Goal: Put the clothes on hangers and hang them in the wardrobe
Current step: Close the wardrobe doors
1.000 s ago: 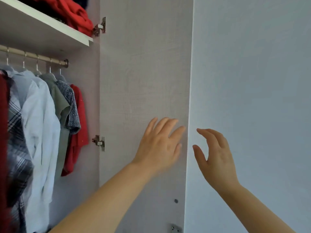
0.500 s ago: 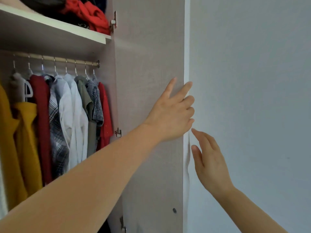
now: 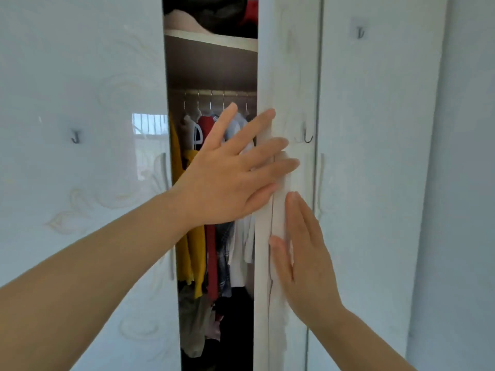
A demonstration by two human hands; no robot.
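Swinging round since half a second ago, the door (image 3: 290,65) has gone from showing its bare inner face to showing its glossy white front. Only a narrow gap is left between its free edge and the neighbouring door (image 3: 80,76) to its left.

Across that free edge lies the left hand (image 3: 230,172), fingers straight and spread, fingertips on the door's front. Lower on the same front the right hand (image 3: 300,255) presses flat, fingers straight and together. Neither hand holds anything.

Left of the door's edge, the gap shows the clothes (image 3: 211,250) hanging in a row from the rail (image 3: 214,92).

With the garments hung and both palms pushing, the hanging looks finished. What seems to remain is a last push to close the wardrobe, with the left hand kept clear of the gap.
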